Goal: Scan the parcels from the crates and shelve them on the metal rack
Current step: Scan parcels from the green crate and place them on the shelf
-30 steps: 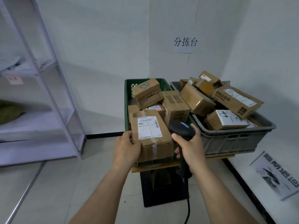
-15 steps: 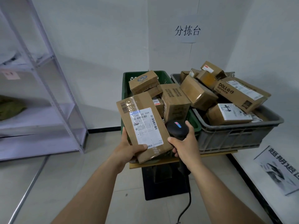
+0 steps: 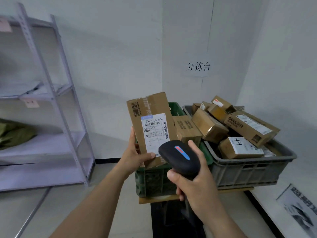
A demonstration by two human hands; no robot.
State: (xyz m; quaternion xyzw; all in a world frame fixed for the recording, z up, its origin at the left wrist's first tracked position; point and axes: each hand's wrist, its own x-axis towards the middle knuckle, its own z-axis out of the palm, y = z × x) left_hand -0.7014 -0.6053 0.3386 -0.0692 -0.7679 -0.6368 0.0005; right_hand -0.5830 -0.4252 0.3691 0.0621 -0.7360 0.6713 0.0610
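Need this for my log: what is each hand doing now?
Left hand: holding the labelled parcel.
Right hand: holding the barcode scanner.

Back wall, near its corner: white paper sign (image 3: 198,67) printed 分拣台. Floor, right edge: black-and-white poster (image 3: 301,212). Centre: wooden board (image 3: 154,199) atop black stand (image 3: 159,220).

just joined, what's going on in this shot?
A person is scanning parcels. The left hand holds a cardboard parcel upright, label toward the camera. The right hand grips a black scanner in front of the label's lower corner. Behind them, the green crate and grey crate hold more boxes. The metal rack stands to the left; this parcel isn't shelved yet.
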